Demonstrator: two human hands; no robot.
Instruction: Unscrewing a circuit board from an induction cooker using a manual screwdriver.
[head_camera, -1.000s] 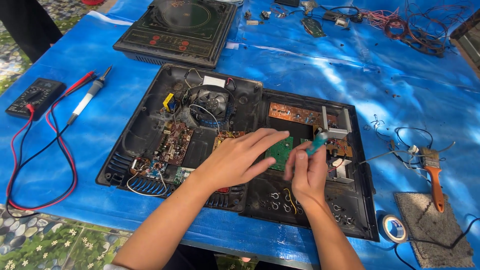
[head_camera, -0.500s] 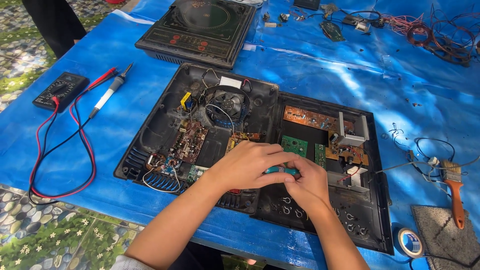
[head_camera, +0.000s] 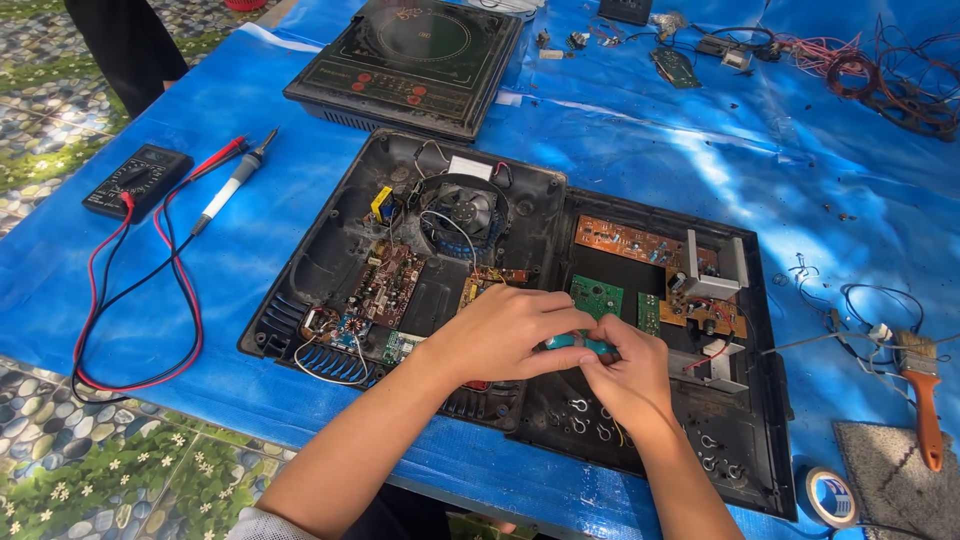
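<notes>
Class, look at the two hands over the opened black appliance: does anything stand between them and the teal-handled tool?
Nothing visible does. The left hand and right hand both already touch the teal-handled tool, meeting over the opened black casing. The tool's tip is hidden by the fingers.

Head view, looking down, close above table (head_camera: 640, 160)

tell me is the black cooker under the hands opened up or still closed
Opened up: the black cooker shell has no top, baring its fan and circuit boards, with both hands over it.
</notes>
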